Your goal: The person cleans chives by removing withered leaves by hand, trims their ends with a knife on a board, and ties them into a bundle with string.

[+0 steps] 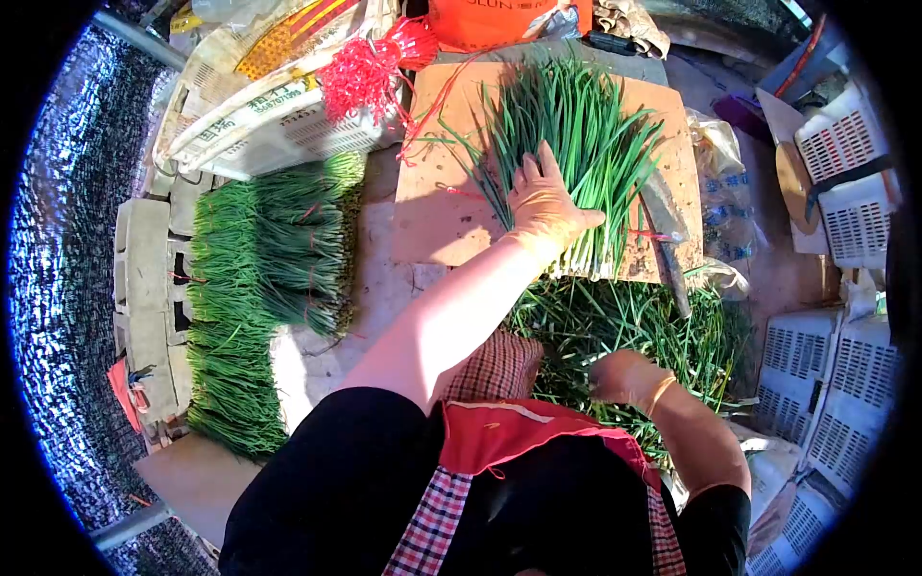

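A thick bunch of long green leafy stalks (576, 125) lies on a tan board (427, 206), white stem ends toward me. My left hand (547, 206), in a thin glove, rests on the bunch with its fingers spread. My right hand (624, 379), also gloved, is below the board over a heap of loose green leaves (701, 336); its fingers are blurred and what they hold, if anything, cannot be made out. A long blade-like tool (663, 211) lies at the board's right side, with a red strip near it.
Tied green bundles (230, 317) stand in rows at left beside concrete blocks (144, 259). Red plastic strips (375, 77) hang over a white crate (288, 134). An orange bag (509, 21) is beyond the board. White crates (855, 216) line the right side.
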A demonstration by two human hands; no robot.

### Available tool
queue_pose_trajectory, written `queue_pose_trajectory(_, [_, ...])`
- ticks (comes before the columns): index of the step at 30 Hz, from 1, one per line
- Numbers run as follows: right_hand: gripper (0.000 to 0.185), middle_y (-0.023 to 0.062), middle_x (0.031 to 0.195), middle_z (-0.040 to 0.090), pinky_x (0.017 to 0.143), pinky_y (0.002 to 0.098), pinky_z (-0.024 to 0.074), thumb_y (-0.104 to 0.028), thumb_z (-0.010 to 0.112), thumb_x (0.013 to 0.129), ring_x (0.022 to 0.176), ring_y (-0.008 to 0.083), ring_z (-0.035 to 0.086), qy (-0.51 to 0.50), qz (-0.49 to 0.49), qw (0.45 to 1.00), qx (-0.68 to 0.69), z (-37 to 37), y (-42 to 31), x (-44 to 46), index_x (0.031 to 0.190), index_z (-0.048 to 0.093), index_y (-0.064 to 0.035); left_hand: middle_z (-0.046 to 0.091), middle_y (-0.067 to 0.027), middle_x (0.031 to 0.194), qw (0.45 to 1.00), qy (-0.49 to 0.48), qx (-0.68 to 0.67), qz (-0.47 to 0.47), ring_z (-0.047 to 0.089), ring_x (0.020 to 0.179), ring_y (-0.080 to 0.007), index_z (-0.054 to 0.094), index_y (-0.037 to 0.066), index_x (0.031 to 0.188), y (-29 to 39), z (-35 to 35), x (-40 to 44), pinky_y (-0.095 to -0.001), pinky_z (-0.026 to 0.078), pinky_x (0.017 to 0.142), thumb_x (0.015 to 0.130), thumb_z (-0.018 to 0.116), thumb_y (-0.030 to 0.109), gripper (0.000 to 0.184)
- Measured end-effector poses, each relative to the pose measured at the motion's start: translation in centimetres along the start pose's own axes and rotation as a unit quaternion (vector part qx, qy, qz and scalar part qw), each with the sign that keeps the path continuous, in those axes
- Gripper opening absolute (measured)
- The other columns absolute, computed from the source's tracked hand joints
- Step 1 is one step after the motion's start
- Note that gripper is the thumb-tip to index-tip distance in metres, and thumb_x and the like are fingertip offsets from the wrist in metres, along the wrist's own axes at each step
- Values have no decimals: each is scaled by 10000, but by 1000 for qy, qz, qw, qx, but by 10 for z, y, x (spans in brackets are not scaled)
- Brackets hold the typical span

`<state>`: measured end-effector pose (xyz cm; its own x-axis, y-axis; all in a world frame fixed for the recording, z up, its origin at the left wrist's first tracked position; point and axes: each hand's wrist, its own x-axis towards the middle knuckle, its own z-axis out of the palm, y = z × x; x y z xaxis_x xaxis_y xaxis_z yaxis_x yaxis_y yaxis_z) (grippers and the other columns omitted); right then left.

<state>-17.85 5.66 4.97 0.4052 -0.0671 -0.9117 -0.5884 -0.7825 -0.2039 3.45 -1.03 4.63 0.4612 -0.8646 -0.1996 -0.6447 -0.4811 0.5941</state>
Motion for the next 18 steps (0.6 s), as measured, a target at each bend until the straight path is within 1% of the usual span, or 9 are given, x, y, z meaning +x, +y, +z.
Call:
queue_pose_trajectory(2, [283, 144, 959, 667, 860, 376, 480, -335, 603, 814, 945, 294, 633, 100, 190, 967, 134, -52, 19, 5, 1010, 668, -141, 193, -275, 1467, 1000, 7, 6, 2, 236, 1340, -425, 24, 35, 1462, -1, 1, -1, -484, 228, 1093, 538, 834, 475, 1306])
queue_pose_trajectory(3, [273, 150, 1024, 650, 863, 382, 476, -312, 605, 816, 971, 289, 620, 300, 216, 925, 90, -50, 46, 21, 1035, 659, -157, 218, -297, 1447, 1000, 16, 11, 5, 254, 1329, -422, 47, 10, 1456, 0, 0, -2, -471, 232, 1095, 536, 831, 483, 1298])
queue_pose_trajectory(4, [271, 156, 1090, 633, 866, 388, 472, -289, 606, 819, 998, 285, 607, 491, 229, 840, 39, -45, 81, 41, 1059, 650, -173, 212, -301, 1449, 1000, 13, 13, 4, 249, 1330, -426, 25, 16, 1457, 1, -1, -1, -476, 228, 1094, 539, 831, 484, 1308])
queue_pose_trajectory(6, [290, 132, 1199, 574, 855, 398, 470, -226, 586, 838, 1055, 293, 565, 557, 269, 772, -149, -69, 106, 52, 1123, 614, -185, 205, -298, 1453, 1000, -1, 10, -8, 243, 1332, -432, 4, 25, 1458, 2, -4, -4, -479, 229, 1094, 539, 828, 486, 1318])
queue_pose_trajectory(9, [278, 110, 1230, 564, 813, 420, 494, -250, 444, 935, 1045, 326, 579, 447, 315, 828, -128, -97, 92, 46, 1138, 595, -135, 178, -292, 1467, 1000, -12, 3, -14, 234, 1342, -429, -10, 39, 1462, 3, -8, -4, -476, 225, 1096, 543, 821, 493, 1320])
queue_pose_trajectory(14, [244, 142, 1024, 660, 740, 417, 521, -200, 543, 891, 920, 296, 647, 336, 335, 876, -84, -98, 108, 50, 1098, 619, -95, 144, -298, 1473, 999, -34, -3, -35, 233, 1345, -423, -22, 43, 1464, 8, -15, -4, -467, 245, 1089, 560, 816, 500, 1314])
queue_pose_trajectory(16, [255, 182, 927, 666, 717, 396, 521, -158, 615, 844, 856, 317, 656, 438, 185, 872, 120, -97, 82, 16, 1075, 621, -49, 133, -294, 1477, 998, -34, -14, -49, 221, 1351, -421, -33, 54, 1464, 13, -14, -3, -475, 257, 1081, 547, 834, 453, 1323])
queue_pose_trajectory(17, [264, 178, 914, 672, 670, 365, 524, -145, 626, 835, 777, 285, 668, 509, 125, 836, 161, -90, 83, 21, 1070, 617, -24, 123, -290, 1481, 997, -32, -27, -62, 208, 1357, -418, -43, 65, 1464, 15, -15, -2, -483, 270, 1072, 534, 852, 407, 1335])
queue_pose_trajectory(18, [296, 164, 894, 676, 656, 354, 533, -114, 620, 816, 716, 235, 669, 438, -4, 768, 467, -90, 90, 34, 1086, 577, -2, 123, -290, 1481, 997, -35, -25, -62, 208, 1357, -418, -43, 65, 1464, 19, -19, -3, -483, 270, 1072, 534, 852, 407, 1335])
